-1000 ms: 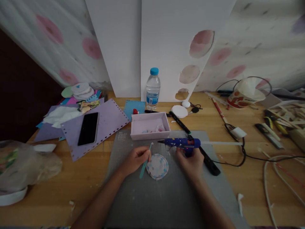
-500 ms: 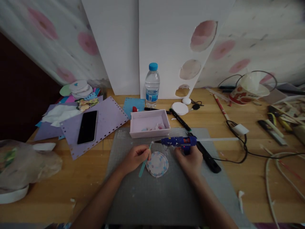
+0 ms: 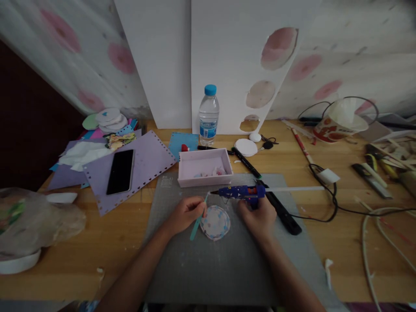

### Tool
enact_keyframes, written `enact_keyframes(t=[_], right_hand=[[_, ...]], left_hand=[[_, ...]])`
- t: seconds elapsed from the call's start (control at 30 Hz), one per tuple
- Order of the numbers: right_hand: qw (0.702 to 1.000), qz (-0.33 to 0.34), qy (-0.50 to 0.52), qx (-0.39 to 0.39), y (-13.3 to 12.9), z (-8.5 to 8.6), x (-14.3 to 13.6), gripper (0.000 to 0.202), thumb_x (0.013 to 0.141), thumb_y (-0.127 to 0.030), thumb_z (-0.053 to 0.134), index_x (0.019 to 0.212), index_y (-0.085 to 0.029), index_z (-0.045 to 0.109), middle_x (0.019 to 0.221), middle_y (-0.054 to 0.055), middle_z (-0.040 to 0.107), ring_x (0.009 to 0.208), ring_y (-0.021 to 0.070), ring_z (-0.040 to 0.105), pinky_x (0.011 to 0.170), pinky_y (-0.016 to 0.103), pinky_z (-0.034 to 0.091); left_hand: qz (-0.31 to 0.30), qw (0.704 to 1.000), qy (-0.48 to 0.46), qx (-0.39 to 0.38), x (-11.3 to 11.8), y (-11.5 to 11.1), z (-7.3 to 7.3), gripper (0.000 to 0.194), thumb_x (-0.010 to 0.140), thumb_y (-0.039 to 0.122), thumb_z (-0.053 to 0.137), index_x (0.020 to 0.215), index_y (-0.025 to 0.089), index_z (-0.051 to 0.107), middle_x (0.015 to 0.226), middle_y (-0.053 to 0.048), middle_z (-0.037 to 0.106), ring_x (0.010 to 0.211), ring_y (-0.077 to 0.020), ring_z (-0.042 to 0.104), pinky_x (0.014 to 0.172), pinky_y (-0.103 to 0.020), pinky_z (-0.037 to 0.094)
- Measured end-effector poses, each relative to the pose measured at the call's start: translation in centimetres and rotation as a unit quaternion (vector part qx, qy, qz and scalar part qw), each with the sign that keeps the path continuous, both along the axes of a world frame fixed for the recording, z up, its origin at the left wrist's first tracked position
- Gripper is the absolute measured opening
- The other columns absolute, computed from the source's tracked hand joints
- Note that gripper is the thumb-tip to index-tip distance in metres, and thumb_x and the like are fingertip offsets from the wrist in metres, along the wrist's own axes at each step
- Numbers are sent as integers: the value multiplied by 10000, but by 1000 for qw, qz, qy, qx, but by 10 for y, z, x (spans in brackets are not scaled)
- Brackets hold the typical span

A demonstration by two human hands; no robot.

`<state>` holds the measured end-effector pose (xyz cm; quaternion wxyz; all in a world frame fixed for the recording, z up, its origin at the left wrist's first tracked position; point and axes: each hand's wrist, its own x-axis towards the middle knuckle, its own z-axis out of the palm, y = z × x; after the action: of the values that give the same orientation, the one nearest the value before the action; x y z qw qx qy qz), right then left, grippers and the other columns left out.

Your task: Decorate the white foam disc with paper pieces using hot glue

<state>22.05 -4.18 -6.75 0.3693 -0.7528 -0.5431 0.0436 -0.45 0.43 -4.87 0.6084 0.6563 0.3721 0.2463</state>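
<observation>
Well, mid-frame my left hand (image 3: 188,212) pinches a slim teal stick (image 3: 196,228), my right hand (image 3: 262,216) wraps a dark-blue patterned glue gun (image 3: 238,191); a round white, blue-spotted disc (image 3: 215,223) lies below centre

Through the head camera I noted a left hand (image 3: 186,214) and a right hand (image 3: 260,217), both bare, each running through a narrow, uncovered wrist into a slim left forearm (image 3: 143,261) and right forearm (image 3: 286,265), smooth in outline and broadening toward the lower edge of my view. Fingers (image 3: 194,201) looked slender, nails too small to make out. At bottom left I logged a sliver of blue-and-white patterned cloth (image 3: 87,307), too cropped to tell whether worn.
</observation>
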Motion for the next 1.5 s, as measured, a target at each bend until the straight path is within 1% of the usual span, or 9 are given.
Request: enact_keyframes(t=[0.2, 0.33, 0.5, 0.87, 1.03, 1.17, 1.27, 1.33, 1.5], right_hand=[[1000, 9, -9, 7, 0, -1, 1, 186, 724, -350, 563, 794, -188, 623, 615, -18, 589, 517, 142, 511, 539, 249, 412], [1000, 11, -11, 9, 0, -2, 1, 174, 729, -347, 568, 776, -188, 618, 619, -12, 597, 524, 146, 521, 546, 254, 418], [1000, 17, -11, 12, -1, -4, 2, 222, 735, -344, 575, 863, -176, 642, 657, 1, 626, 540, 157, 540, 555, 263, 428], [998, 29, -25, 46, 0, -6, 4, 155, 743, -339, 566, 775, -194, 611, 636, -2, 610, 550, 167, 549, 554, 271, 434], [997, 34, -36, 54, 0, -6, 3, 168, 744, -334, 566, 818, -192, 616, 649, 0, 618, 541, 168, 547, 546, 275, 430], [995, 38, -64, 64, 0, -7, 6, 172, 751, -336, 563, 836, -196, 615, 676, 10, 633, 567, 179, 567, 563, 282, 436], [992, 51, -105, 42, 0, -9, 9, 192, 756, -359, 565, 853, -204, 620, 734, 31, 655, 636, 201, 596, 599, 294, 448], [992, 40, -118, 35, 1, -9, 9, 216, 751, -379, 575, 865, -203, 622, 755, 43, 660, 672, 216, 604, 618, 305, 454], [993, -50, -77, 72, 2, -4, 6, 295, 758, -443, 615, 899, -184, 614, 761, 48, 649, 645, 213, 586, 617, 317, 450]], left_hand=[[3, 1000, 3, 4, 0, 0, -1, 391, 913, 383, 424, 608, 163, 532, 638, 0, 502, 638, -129, 467, 625, -229, 361], [7, 1000, 0, 0, 0, 0, -1, 373, 916, 344, 433, 610, 159, 541, 638, 1, 516, 633, -124, 477, 623, -223, 373], [2, 1000, -2, 12, 0, 0, 0, 378, 922, 333, 438, 606, 155, 547, 639, 4, 516, 637, -122, 481, 628, -223, 374], [-4, 1000, 12, 16, -1, 0, 2, 372, 921, 329, 426, 617, 148, 541, 649, 6, 511, 637, -112, 477, 623, -212, 371], [-7, 1000, 7, 18, -1, 1, 0, 370, 928, 322, 430, 625, 146, 548, 654, 8, 510, 636, -108, 479, 624, -209, 373], [-7, 1000, 10, 19, -1, 1, -1, 382, 932, 330, 425, 621, 147, 552, 657, 4, 520, 647, -113, 490, 634, -214, 379], [-10, 1000, 10, 17, -1, 0, 0, 387, 929, 339, 422, 617, 149, 548, 658, 3, 523, 650, -116, 491, 638, -218, 380], [-9, 1000, 10, 14, -1, 0, 1, 387, 924, 346, 426, 612, 149, 541, 655, 4, 517, 646, -115, 489, 634, -217, 378], [-10, 1000, 1, 6, -1, 0, 4, 399, 918, 373, 431, 609, 147, 541, 643, 4, 510, 623, -112, 480, 614, -218, 373]])
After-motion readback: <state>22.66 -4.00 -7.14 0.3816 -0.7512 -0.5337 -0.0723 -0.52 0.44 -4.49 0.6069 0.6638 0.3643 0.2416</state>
